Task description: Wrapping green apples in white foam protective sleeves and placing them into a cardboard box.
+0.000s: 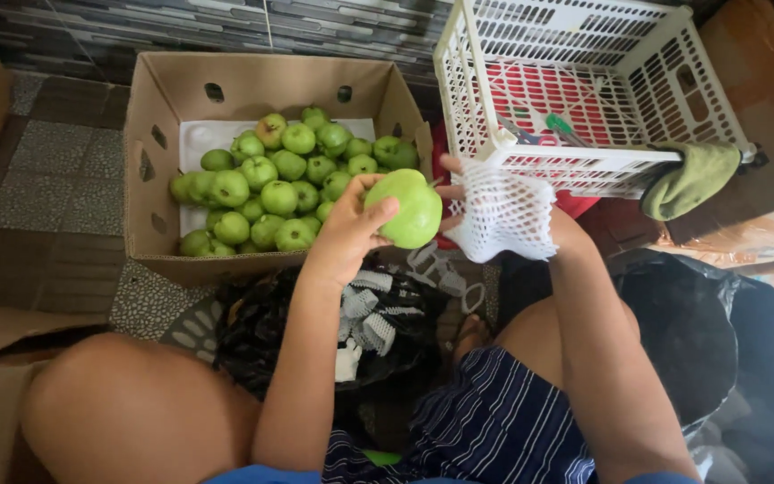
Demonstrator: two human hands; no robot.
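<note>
While left hand (351,229) grips green guava (409,208) fingertip-style, right hand (485,202) pinches white foam net (505,215) stretched open beside it; mouth faces fruit.

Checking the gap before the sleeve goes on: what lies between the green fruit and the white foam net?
Nothing in the head view: the green fruit in the left hand sits right beside the white foam net over the right hand, edges nearly meeting.

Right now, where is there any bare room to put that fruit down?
Bare white liner shows at the cardboard box's back-left, beside the piled green fruit. Bare tiled floor lies left of the box. It is crowded in front: the left hand holds a fruit, the right hand white netting, over a black bag.
</note>
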